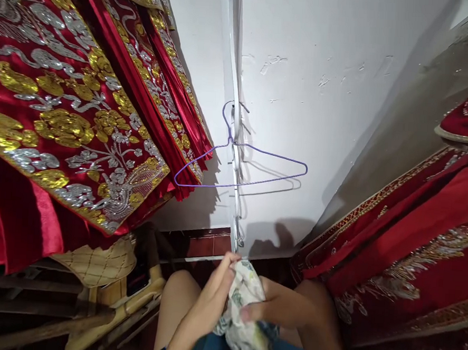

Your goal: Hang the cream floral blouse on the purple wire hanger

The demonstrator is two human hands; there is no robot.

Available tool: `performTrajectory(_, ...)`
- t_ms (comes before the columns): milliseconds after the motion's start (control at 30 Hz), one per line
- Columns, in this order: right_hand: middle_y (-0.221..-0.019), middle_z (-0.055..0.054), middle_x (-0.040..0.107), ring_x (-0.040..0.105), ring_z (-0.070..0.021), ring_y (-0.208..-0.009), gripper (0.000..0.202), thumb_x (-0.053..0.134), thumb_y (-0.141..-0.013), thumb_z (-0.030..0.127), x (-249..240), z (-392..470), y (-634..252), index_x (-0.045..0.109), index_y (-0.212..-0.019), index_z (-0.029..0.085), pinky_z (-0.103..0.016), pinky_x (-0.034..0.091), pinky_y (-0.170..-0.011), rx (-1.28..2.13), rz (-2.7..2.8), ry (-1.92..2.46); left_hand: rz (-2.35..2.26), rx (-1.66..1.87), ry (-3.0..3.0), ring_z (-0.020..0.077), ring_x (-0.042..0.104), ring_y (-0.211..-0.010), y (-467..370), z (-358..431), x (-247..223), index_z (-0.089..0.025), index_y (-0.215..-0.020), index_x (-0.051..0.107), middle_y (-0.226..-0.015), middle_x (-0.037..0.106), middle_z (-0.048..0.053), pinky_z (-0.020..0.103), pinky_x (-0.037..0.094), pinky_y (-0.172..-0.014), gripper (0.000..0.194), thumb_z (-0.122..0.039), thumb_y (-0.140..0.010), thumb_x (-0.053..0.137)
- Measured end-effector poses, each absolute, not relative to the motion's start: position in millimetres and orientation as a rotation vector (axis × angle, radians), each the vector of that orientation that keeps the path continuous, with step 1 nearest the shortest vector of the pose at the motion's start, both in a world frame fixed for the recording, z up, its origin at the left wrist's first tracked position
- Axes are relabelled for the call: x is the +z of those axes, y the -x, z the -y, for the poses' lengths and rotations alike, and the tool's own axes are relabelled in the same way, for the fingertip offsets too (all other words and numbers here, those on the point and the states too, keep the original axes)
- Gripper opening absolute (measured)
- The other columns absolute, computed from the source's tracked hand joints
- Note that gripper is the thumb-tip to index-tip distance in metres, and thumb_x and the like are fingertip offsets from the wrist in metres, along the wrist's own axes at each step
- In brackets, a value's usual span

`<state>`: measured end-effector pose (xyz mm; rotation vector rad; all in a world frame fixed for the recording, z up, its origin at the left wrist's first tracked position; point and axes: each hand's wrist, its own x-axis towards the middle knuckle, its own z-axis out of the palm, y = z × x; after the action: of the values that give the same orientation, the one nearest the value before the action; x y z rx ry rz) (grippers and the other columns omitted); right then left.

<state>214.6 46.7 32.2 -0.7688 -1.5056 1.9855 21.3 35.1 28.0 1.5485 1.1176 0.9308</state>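
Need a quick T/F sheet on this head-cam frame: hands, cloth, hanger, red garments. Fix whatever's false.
1. The left hand and right hand both hold the light patterned cloth. True.
2. The purple hanger has no garment on it. True.
3. The cloth is draped over the hanger's bottom bar. False: it is in the two hands, below the hanger in the picture.
4. Red garments show at both the left and right sides of the picture. True.
5. The red garment at the left is plain, without decoration. False: it carries gold and silver patterns.
6. The hands wear gloves. False: both are bare.
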Motion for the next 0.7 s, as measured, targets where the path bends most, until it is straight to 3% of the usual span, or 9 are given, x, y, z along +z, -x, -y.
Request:
performTrajectory(100,-0.070,0.000,0.067,0.056,-0.0136,-0.061,0.007,0.071,-0.067,0.020,65.2,-72.2,-230.1,0.070,-0.074,0.016,-0.023,0.047,-0.055,1.837,1.582,0.877,-0.993,0.548,-1.717,0.0277,0.059,-0.113,6.2,-17.5,18.6,-0.025,-0.117,0.069,-0.115,0.070,0.008,0.040,0.042,-0.108,0.036,-0.047,-0.098,0.048)
performTrajectory(233,-0.063,0.000,0.063,0.056,-0.0153,-0.057,0.007,0.069,-0.072,0.019,112.5,-113.6,-236.0,0.068,-0.065,0.017,-0.024,0.043,-0.049,1.322,1.754,1.017,-1.139,0.416,-1.882,0.0282,0.063,-0.106,49.0,-8.5,24.1,-0.027,-0.105,0.073,-0.113,0.072,0.007,0.034,0.047,-0.099,0.025,-0.044,-0.089,0.064)
performTrajectory(267,-0.069,-0.002,0.067,0.061,-0.0173,-0.063,0.004,0.068,-0.074,0.019,120.7,-124.0,-232.5,0.072,-0.073,0.017,-0.025,0.047,-0.053,1.238,1.788,0.969,-1.230,0.435,-1.897,0.0284,0.063,-0.105,60.1,-9.7,29.0,-0.027,-0.107,0.073,-0.112,0.072,0.008,0.034,0.047,-0.097,0.026,-0.045,-0.091,0.062)
performTrajectory(333,-0.088,-0.005,0.073,0.066,-0.0200,-0.076,0.029,0.066,-0.076,0.019,129.5,-145.0,-221.4,0.076,-0.103,0.018,-0.028,0.053,-0.064,1.116,1.763,0.867,-1.376,0.495,-1.928,0.0279,0.064,-0.102,80.3,-15.1,42.5,-0.026,-0.106,0.071,-0.108,0.071,0.008,0.033,0.047,-0.093,0.027,-0.044,-0.096,0.053)
performTrajectory(400,-0.102,-0.007,0.074,0.067,-0.0204,-0.086,0.047,0.063,-0.080,0.023,128.6,-166.6,-208.7,0.067,-0.127,0.021,-0.031,0.054,-0.075,1.038,1.671,0.846,-1.461,0.551,-1.987,0.0259,0.064,-0.092,95.1,-21.9,59.4,-0.023,-0.092,0.068,-0.095,0.070,0.007,0.032,0.047,-0.086,0.033,-0.043,-0.100,0.044)
performTrajectory(433,-0.105,-0.007,0.073,0.067,-0.0204,-0.089,0.046,0.062,-0.083,0.026,125.4,-177.0,-203.3,0.065,-0.128,0.020,-0.032,0.053,-0.078,1.000,1.630,0.873,-1.493,0.571,-2.026,0.0247,0.063,-0.086,99.9,-24.9,68.0,-0.022,-0.084,0.065,-0.089,0.069,0.006,0.031,0.046,-0.082,0.036,-0.043,-0.101,0.041)
performTrajectory(500,-0.099,-0.007,0.073,0.065,-0.0205,-0.088,0.035,0.057,-0.086,0.033,116.1,-195.2,-197.1,0.069,-0.115,0.018,-0.032,0.052,-0.079,0.947,1.587,0.961,-1.557,0.589,-2.100,0.0229,0.061,-0.079,104.7,-29.9,83.5,-0.021,-0.077,0.059,-0.082,0.066,0.005,0.030,0.044,-0.076,0.039,-0.043,-0.102,0.038)
performTrajectory(633,-0.069,-0.002,0.063,0.055,-0.0177,-0.068,0.022,0.054,-0.082,0.035,101.7,-210.1,-205.1,0.061,-0.073,0.016,-0.029,0.044,-0.064,0.901,1.572,1.090,-1.615,0.560,-2.157,0.0216,0.062,-0.075,107.1,-40.1,99.7,-0.024,-0.104,0.059,-0.083,0.066,0.002,0.029,0.043,-0.072,0.029,-0.040,-0.102,0.034)
performTrajectory(700,-0.063,-0.001,0.057,0.051,-0.0160,-0.064,0.020,0.054,-0.078,0.034,101.3,-206.8,-215.0,0.054,-0.064,0.018,-0.027,0.039,-0.060,0.877,1.535,1.088,-1.633,0.551,-2.230,0.0225,0.062,-0.073,111.2,-49.1,102.4,-0.024,-0.103,0.059,-0.081,0.066,0.003,0.030,0.044,-0.071,0.029,-0.037,-0.101,0.033)
